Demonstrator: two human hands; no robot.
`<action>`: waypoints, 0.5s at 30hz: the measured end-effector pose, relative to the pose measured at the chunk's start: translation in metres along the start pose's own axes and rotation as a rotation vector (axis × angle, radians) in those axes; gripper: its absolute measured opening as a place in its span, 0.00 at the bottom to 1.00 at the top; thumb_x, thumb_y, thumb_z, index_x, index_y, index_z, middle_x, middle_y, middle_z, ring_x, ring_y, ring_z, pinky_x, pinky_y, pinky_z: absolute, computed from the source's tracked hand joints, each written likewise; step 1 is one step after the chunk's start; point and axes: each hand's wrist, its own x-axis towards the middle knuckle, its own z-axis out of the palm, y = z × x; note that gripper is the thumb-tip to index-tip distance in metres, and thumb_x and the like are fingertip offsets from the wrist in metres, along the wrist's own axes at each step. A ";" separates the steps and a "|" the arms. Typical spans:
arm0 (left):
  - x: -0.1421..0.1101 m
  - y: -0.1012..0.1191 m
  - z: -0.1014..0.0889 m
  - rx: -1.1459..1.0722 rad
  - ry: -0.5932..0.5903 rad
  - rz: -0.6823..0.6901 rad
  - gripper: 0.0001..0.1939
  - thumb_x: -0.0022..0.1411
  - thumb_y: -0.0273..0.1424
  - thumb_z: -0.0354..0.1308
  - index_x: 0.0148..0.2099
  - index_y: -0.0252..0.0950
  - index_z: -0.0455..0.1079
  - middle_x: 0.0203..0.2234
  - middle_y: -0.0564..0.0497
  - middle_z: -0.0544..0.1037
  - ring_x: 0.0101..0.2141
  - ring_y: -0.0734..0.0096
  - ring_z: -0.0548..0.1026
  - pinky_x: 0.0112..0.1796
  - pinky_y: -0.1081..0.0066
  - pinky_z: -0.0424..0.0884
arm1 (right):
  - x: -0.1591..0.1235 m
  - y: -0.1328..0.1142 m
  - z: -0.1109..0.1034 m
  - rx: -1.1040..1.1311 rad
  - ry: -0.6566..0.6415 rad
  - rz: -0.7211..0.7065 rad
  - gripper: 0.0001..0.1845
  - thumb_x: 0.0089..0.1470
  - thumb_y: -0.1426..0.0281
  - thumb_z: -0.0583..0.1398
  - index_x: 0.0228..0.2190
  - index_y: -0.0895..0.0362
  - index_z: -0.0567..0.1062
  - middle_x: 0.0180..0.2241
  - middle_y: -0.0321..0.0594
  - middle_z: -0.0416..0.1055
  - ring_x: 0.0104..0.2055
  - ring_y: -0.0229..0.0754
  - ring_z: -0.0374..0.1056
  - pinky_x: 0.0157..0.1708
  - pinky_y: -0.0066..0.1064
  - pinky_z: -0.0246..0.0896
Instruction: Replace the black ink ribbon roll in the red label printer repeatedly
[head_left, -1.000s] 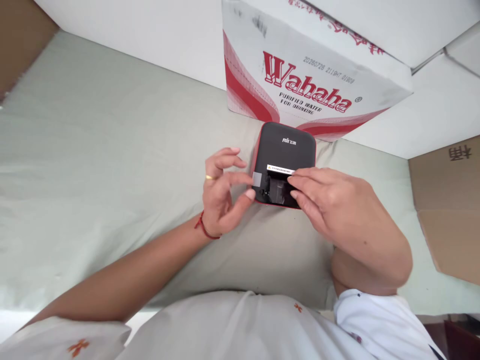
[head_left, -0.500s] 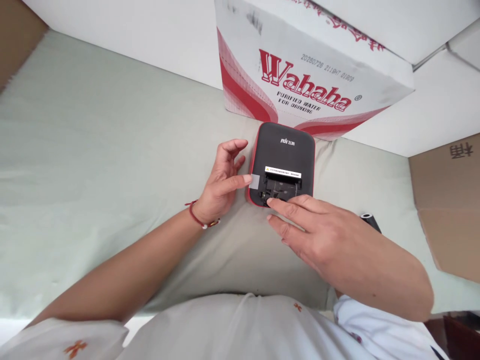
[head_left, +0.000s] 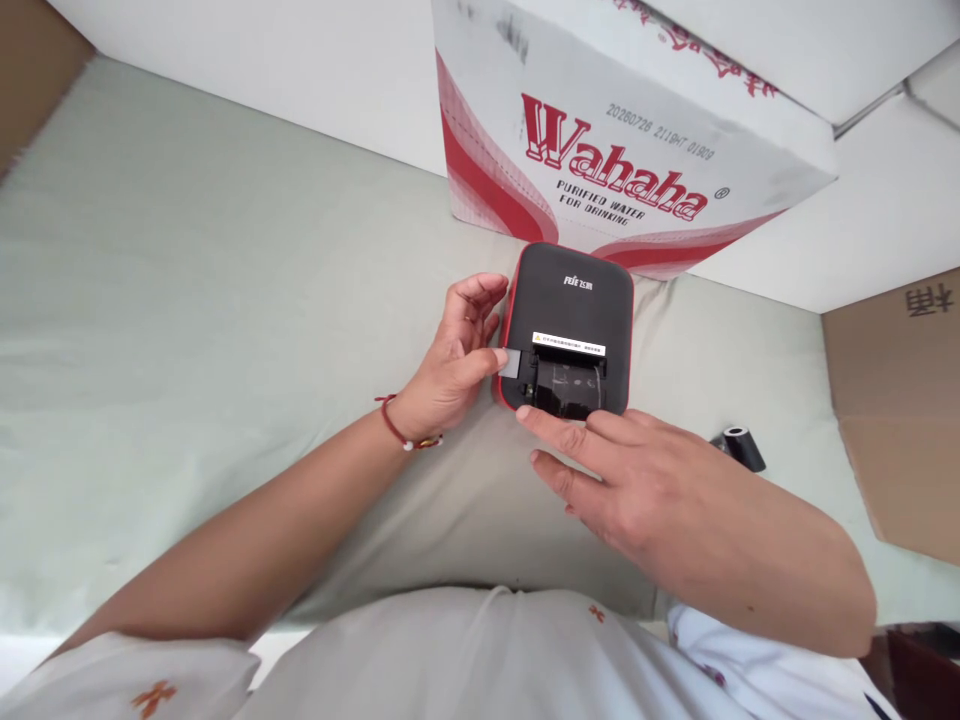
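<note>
A black label printer (head_left: 570, 310) with red sides lies on the pale green cloth. Its front slot (head_left: 570, 388) shows glossy dark film inside, and a white warning strip (head_left: 568, 344) runs just above it. At the left side, my left hand (head_left: 469, 350) has its thumb on the grey patch (head_left: 511, 363), with its curled fingers against the red side. My right hand (head_left: 622, 465) stretches its fingers along the front edge, index fingertip at the front left corner. The right hand holds nothing that I can see and covers part of the printer's front right corner.
Directly behind the printer stands a white and red water carton (head_left: 615, 150). A small black roll with a white core (head_left: 742, 447) lies to the right, beyond my right wrist. Brown cardboard (head_left: 896, 420) stands at the far right, and a white wall (head_left: 262, 70) runs along the back.
My right hand has drawn back from the slot toward the printer's front edge, uncovering the slot. My left thumb has moved onto the grey patch. The black roll has come into view.
</note>
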 end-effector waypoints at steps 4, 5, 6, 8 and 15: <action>0.004 0.004 0.002 -0.046 -0.004 0.002 0.41 0.55 0.50 0.81 0.65 0.57 0.66 0.74 0.55 0.65 0.80 0.49 0.54 0.78 0.47 0.57 | -0.001 -0.002 0.003 0.032 0.005 0.020 0.21 0.66 0.75 0.63 0.58 0.61 0.82 0.77 0.57 0.63 0.48 0.49 0.81 0.37 0.40 0.80; 0.004 0.004 0.003 -0.049 -0.002 0.009 0.41 0.55 0.50 0.82 0.65 0.56 0.67 0.74 0.55 0.65 0.80 0.49 0.54 0.78 0.47 0.58 | -0.001 -0.002 0.003 0.050 0.003 0.032 0.20 0.66 0.75 0.63 0.57 0.61 0.83 0.77 0.57 0.63 0.46 0.47 0.81 0.35 0.38 0.79; 0.005 0.005 0.003 -0.048 -0.001 0.016 0.41 0.54 0.50 0.82 0.64 0.56 0.67 0.75 0.55 0.65 0.80 0.49 0.55 0.78 0.48 0.59 | -0.001 -0.002 0.002 0.069 -0.001 0.044 0.19 0.66 0.74 0.64 0.56 0.61 0.83 0.77 0.58 0.64 0.45 0.46 0.81 0.33 0.36 0.78; 0.005 0.006 0.004 -0.038 0.000 0.021 0.40 0.54 0.51 0.81 0.63 0.55 0.67 0.75 0.55 0.65 0.79 0.48 0.56 0.76 0.47 0.61 | 0.000 -0.002 0.001 0.103 -0.018 0.050 0.17 0.66 0.74 0.64 0.55 0.61 0.84 0.76 0.59 0.64 0.40 0.42 0.81 0.30 0.33 0.74; 0.002 0.009 0.007 -0.012 0.020 -0.005 0.37 0.55 0.55 0.80 0.60 0.55 0.66 0.77 0.55 0.63 0.79 0.47 0.57 0.75 0.44 0.64 | 0.002 -0.001 -0.005 0.079 -0.046 0.022 0.15 0.66 0.71 0.64 0.51 0.61 0.85 0.73 0.61 0.69 0.22 0.30 0.67 0.19 0.32 0.62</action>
